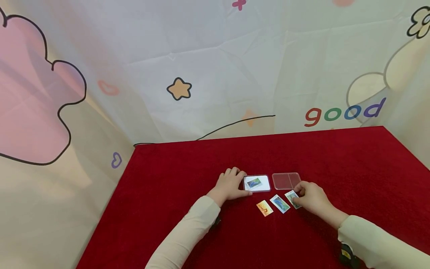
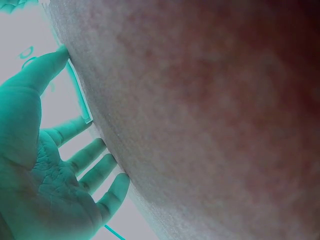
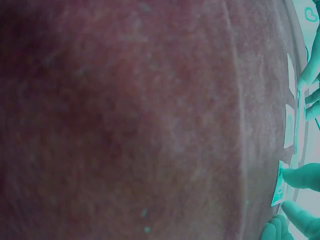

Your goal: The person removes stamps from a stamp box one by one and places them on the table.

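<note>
Pale sleeves [image 1: 188, 231] nearest us, head view; left hand [image 1: 231, 185] lies spread, thumb and forefinger touching the white case [image 1: 265, 184]. Right hand [image 1: 313, 200] pinches the rightmost card [image 1: 290, 194], near side of the clear tray [image 1: 280, 181]. We judge the card light, thin, easily creased; take it by its edges. Left wrist: we see fingers straight, parted. Right wrist: thumb and finger at the card's edge.

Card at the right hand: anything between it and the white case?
Nothing visible blocks the held card; the middle card and clear tray lie flat either side of its path, and another card already lies on the case.
</note>
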`<state>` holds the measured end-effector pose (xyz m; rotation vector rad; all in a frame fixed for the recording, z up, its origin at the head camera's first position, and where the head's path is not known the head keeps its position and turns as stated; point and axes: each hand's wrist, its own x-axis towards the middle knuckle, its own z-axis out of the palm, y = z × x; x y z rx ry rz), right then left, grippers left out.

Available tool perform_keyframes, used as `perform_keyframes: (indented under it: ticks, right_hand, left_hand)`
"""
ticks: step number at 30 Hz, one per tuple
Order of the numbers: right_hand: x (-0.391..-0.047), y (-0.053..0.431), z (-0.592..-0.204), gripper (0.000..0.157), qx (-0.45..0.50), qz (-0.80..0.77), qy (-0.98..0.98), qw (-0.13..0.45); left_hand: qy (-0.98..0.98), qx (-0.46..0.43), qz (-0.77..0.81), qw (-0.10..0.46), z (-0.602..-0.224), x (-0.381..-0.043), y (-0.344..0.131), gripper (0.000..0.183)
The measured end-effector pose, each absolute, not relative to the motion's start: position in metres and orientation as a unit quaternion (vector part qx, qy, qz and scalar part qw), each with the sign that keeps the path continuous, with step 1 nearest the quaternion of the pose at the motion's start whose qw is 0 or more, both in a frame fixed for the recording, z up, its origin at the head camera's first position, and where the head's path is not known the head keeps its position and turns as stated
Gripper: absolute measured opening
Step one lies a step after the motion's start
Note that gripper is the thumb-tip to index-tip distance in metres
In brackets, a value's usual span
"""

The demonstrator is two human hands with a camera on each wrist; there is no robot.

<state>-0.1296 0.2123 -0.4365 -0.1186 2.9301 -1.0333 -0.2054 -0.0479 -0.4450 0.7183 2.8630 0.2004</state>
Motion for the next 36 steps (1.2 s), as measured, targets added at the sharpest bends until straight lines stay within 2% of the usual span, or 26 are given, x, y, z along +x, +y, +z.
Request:
perform_keyframes:
  ticks: [8, 20, 36]
  right_hand:
    - [-0.13, 0.213, -0.432, 0.03, -0.023, -0.343, 0.938, 0.028]
    - [-0.134, 0.221, -0.426, 0.029, -0.044, -0.334, 0.941, 0.039]
    - [-0.133, 0.212, -0.421, 0.025, -0.065, -0.327, 0.942, 0.025]
  left_hand:
    - [0.964, 0.243, 0.065, 0.087, -0.44, -0.205, -0.049, 0.065]
    - [0.964, 0.243, 0.064, 0.089, -0.437, -0.207, -0.048, 0.066]
    - [0.962, 0.25, 0.059, 0.089, -0.439, -0.203, -0.05, 0.066]
